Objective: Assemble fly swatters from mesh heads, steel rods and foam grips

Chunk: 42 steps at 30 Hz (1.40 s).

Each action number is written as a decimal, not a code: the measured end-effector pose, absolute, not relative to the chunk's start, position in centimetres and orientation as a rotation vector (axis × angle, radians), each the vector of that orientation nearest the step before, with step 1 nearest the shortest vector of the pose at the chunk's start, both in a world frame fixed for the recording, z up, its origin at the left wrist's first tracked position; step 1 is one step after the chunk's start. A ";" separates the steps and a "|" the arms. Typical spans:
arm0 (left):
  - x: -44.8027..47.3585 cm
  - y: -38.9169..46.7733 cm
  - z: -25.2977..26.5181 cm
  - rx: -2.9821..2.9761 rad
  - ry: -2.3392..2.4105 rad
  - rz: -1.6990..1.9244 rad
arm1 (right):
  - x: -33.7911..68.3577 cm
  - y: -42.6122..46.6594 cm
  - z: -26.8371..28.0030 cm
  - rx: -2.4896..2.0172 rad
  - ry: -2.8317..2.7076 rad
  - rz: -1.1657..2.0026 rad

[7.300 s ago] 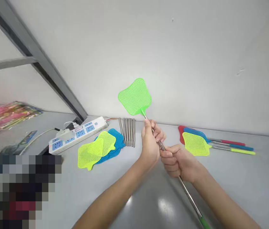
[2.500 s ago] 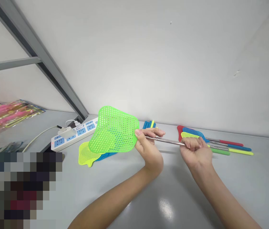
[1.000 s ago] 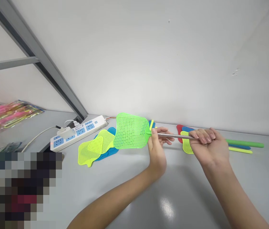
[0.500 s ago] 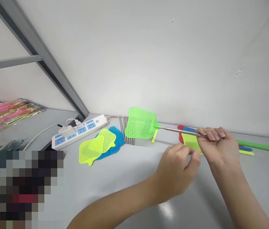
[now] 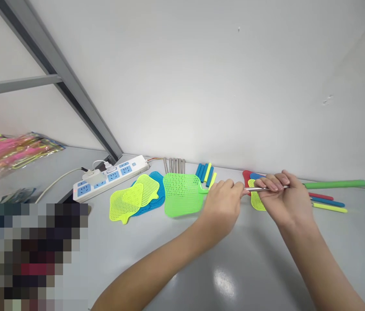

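Observation:
A green fly swatter [image 5: 184,201] with a mesh head, thin metal rod and green handle lies crosswise in both hands above the table. My left hand [image 5: 224,203] is closed around the rod just behind the head. Farther right, my right hand [image 5: 286,194] faces palm up, its fingers curled over the rod near the green handle. Behind it, red, blue and yellow swatters [image 5: 256,196] rest on the table, partly covered by my right hand. Loose yellow mesh heads [image 5: 125,202] and blue ones [image 5: 157,203] overlap to the left.
Several metal rods [image 5: 176,166] lie by the wall, beside short blue and yellow handle tubes [image 5: 206,172]. A white power strip [image 5: 111,178] with plugs sits at the left. Farther left are plastic-bagged colourful items [image 5: 14,153] and a grey metal frame [image 5: 72,101].
My left hand has moved up and left and closed on the rod behind the swatter head. The swatter has tilted and its head sits lower. My right hand has shifted slightly left.

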State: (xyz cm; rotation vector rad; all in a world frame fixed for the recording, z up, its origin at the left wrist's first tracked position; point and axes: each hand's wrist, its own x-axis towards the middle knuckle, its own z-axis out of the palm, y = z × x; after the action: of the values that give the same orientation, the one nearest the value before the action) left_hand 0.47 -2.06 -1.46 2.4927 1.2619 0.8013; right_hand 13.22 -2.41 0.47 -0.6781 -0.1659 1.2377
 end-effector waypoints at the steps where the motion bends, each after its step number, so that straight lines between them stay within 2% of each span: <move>1: 0.5 -2.1 -1.4 2.489 1.257 0.792 | 13.6 -2.3 0.6 -0.691 -0.176 1.262; 14: 1.2 -3.8 -3.0 2.576 1.180 0.770 | 17.0 -3.0 1.9 -0.660 -0.345 1.195; 22: 0.8 -4.9 -1.9 2.508 1.120 0.628 | 17.0 -3.1 1.9 -0.528 -0.355 1.320; 42: 0.1 -3.4 -1.3 1.726 0.846 0.413 | 13.7 -2.4 -0.9 -0.321 -0.328 1.571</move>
State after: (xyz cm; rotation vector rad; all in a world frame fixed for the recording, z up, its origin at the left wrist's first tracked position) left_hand 0.11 -3.43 -1.25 1.7259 0.8461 0.4133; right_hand 13.72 -2.40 -0.86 -0.3215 -0.3279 1.5713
